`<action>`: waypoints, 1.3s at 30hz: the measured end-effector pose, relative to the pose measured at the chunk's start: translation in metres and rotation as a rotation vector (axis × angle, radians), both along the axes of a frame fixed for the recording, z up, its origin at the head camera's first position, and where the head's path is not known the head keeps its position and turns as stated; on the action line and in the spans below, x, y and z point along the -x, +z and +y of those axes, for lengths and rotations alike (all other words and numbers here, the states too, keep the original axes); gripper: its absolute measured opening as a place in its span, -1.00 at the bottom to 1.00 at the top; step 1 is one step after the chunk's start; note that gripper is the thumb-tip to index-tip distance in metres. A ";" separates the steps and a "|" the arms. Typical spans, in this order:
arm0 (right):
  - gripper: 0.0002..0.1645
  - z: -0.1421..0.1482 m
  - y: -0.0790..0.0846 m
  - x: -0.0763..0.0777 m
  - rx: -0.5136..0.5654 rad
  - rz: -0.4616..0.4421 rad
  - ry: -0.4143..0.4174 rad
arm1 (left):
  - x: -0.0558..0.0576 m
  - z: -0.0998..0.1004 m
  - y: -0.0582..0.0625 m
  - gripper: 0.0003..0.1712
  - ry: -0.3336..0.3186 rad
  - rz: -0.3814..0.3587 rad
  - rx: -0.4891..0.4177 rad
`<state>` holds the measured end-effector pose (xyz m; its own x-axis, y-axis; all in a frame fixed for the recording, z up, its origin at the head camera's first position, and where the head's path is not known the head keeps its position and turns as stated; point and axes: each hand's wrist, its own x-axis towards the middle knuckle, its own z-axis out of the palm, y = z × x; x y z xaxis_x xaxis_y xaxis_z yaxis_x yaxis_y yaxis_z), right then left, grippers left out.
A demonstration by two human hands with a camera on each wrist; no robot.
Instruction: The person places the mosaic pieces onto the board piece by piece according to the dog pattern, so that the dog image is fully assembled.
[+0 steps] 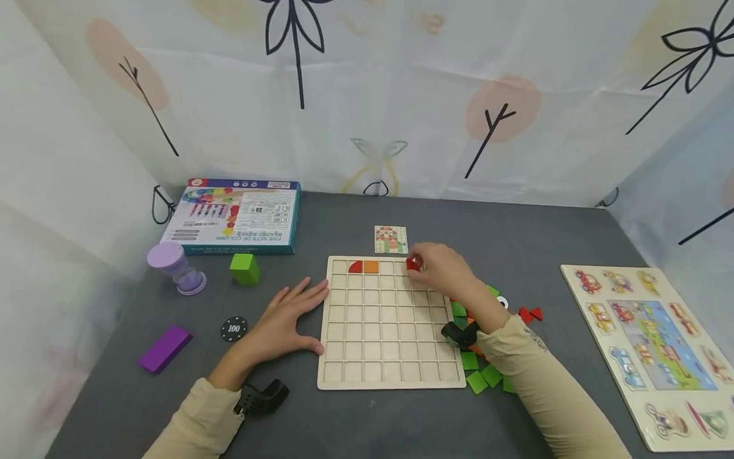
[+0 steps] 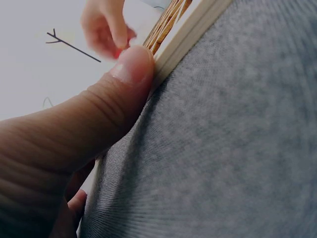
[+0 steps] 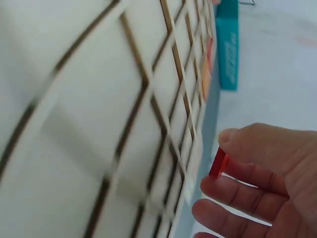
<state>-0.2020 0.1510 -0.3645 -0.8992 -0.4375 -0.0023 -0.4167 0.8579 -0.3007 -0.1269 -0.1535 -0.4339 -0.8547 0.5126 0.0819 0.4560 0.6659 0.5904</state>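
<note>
A wooden grid board (image 1: 380,352) lies on the dark table. In its top row sit a red round-edged tile (image 1: 355,267) and an orange square tile (image 1: 371,267), side by side. My left hand (image 1: 280,326) is spread at the board's left side, fingertips and thumb touching its edge. Over the top row, further right, my right hand (image 1: 446,268) pinches a small red tile (image 3: 218,162) between thumb and fingers. The right wrist view shows that tile apart from the grid. A small picture card (image 1: 391,240) lies just beyond the board.
Green tiles (image 1: 477,381) and red tiles (image 1: 536,313) lie right of the board, partly under my right forearm. A puzzle board (image 1: 596,331) is far right. Leftward are a box (image 1: 235,220), green cube (image 1: 244,269), purple hourglass-shaped object (image 1: 186,277), purple block (image 1: 165,349) and black chip (image 1: 234,329).
</note>
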 end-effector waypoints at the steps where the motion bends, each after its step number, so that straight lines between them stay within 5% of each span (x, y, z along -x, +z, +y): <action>1: -0.80 -0.007 -0.002 0.002 -0.012 -0.004 0.016 | 0.000 0.000 -0.001 0.20 -0.002 -0.001 0.000; 9: -0.79 -0.038 -0.011 0.013 -0.084 -0.029 0.031 | 0.000 0.002 0.000 0.19 0.002 -0.004 -0.005; 29: -0.74 -0.050 -0.008 0.015 -0.122 -0.045 0.012 | 0.000 0.001 0.001 0.20 0.008 -0.006 0.001; 39: -0.63 0.008 0.016 -0.001 -0.032 -0.016 -0.046 | -0.001 0.001 0.002 0.20 0.010 -0.010 0.000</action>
<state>-0.2014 0.1595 -0.3485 -0.9182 -0.3951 -0.0299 -0.3719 0.8854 -0.2790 -0.1260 -0.1525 -0.4317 -0.8608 0.5036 0.0733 0.4429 0.6704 0.5953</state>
